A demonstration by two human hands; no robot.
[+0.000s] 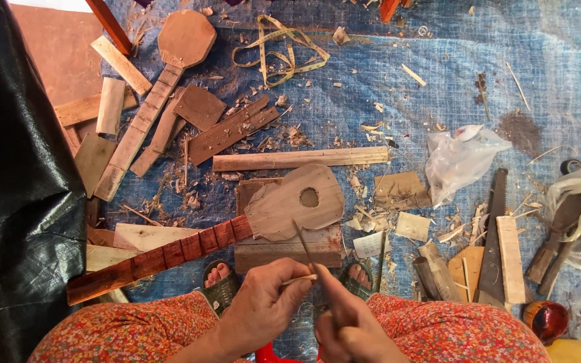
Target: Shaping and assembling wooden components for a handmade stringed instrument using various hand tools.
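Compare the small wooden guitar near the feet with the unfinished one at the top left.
The small wooden guitar with a red fretted neck has a waisted body and a round sound hole; the unfinished brown guitar with an octagonal body shows no hole. The first has a red neck, the second a bare pale one. Both lie flat on the blue tarp among shavings.

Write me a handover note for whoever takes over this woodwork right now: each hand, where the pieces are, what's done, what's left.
Left hand: pinches a thin wooden stick by its end.
Right hand: grips a knife, blade angled up over the stick.
Small wooden guitar lies on a board ahead of the feet; body cut out with a round hole, red neck attached.
Saw lies to the right, tape measure at the top, offcuts all about.
Done: guitar shape. Left: no strings visible; the stick looks unfinished.
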